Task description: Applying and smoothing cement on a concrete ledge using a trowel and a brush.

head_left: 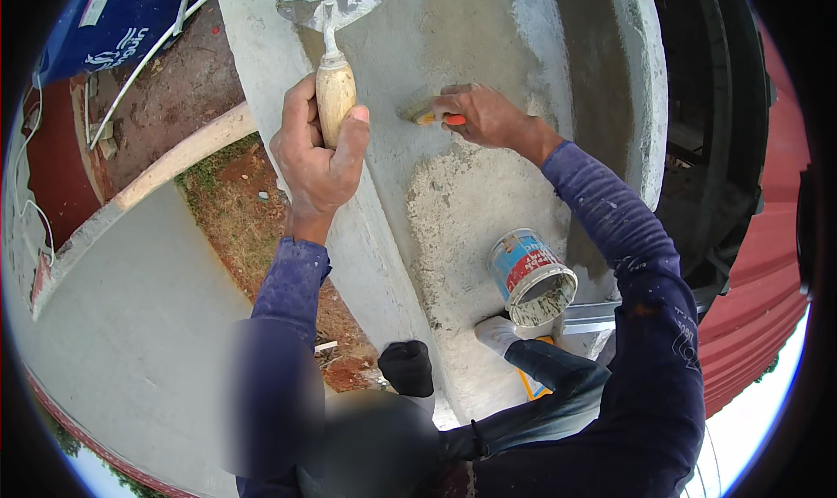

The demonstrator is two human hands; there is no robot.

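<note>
My left hand (pixel 316 153) grips the wooden handle of a trowel (pixel 332 18), held upright with wet grey cement on its blade at the top of the view. My right hand (pixel 482 114) holds a brush with an orange handle (pixel 425 111) and presses it against the grey cement wall surface (pixel 488 36). The plaster below the brush (pixel 471 210) looks rougher and lighter than the smooth wet part above. Both sleeves are dark blue.
A small tin can (pixel 532 276) with grey slurry stands on the ledge below my right arm. My feet, one in a white sock (pixel 497 332) and one in black (pixel 406 367), rest on the ledge. Red-brown ground (pixel 235 201) lies far below left; a red corrugated roof (pixel 758 271) is right.
</note>
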